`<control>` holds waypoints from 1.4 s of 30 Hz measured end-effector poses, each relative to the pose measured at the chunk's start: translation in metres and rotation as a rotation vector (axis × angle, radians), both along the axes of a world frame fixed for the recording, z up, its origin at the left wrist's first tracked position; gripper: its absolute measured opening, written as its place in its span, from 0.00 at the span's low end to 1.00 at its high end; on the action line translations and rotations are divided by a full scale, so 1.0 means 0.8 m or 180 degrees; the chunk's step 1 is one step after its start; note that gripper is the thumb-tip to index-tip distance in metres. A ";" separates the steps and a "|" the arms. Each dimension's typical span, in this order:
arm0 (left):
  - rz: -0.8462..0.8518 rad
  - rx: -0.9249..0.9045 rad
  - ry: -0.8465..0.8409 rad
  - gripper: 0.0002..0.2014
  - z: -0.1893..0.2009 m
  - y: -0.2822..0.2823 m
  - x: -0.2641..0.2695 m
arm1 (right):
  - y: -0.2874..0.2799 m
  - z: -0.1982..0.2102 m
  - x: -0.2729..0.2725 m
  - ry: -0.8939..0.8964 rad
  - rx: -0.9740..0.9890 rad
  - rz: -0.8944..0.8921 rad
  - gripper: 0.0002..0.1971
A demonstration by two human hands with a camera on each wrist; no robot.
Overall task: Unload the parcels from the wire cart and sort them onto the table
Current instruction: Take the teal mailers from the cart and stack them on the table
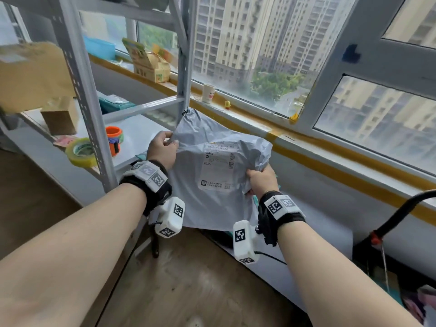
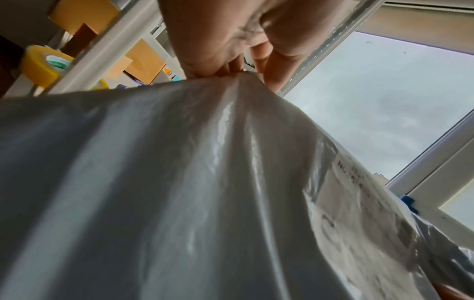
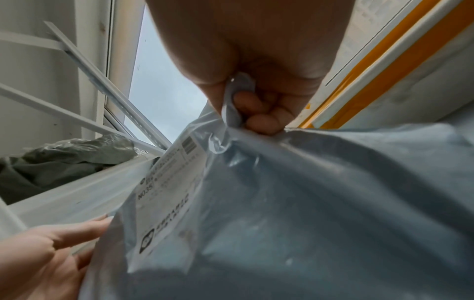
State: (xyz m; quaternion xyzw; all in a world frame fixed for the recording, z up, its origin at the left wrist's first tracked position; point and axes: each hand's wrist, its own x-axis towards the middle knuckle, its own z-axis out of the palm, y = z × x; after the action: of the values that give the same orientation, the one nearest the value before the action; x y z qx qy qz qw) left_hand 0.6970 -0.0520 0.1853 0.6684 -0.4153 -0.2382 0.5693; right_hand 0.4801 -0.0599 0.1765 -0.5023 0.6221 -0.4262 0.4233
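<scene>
two hands pinch one grey parcel (image 1: 219, 166): left hand (image 1: 162, 149) upper edge; right hand (image 1: 262, 179) side edge

Grey daylight fell through large white-framed windows (image 1: 368, 74) facing high-rise apartment blocks (image 1: 247, 31), above a yellow-taped sill (image 1: 330, 147), as a grey metal shelving rack (image 1: 80, 74) stood on the wood-patterned floor (image 1: 200, 279).

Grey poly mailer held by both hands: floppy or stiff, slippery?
Likely floppy: the grey poly mailer drapes and creases between the left hand and right hand, sagging below them. Probably slick: its film shows glossy highlights in the left wrist view, and both hands pinch bunched plastic. Seems light for its size, since corner pinches alone carry it.
</scene>
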 end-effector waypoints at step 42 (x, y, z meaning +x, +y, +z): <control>-0.1656 0.1573 -0.1625 0.25 -0.103 -0.414 0.119 | -0.270 -0.059 0.093 0.2757 0.1395 -0.0085 0.54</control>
State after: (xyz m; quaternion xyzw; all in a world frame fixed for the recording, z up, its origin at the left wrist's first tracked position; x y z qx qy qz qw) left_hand 0.7925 -0.3831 0.1029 0.6950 -0.6277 -0.2930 0.1926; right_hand 0.5542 -0.2760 0.1289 -0.5245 0.8225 -0.0423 0.2157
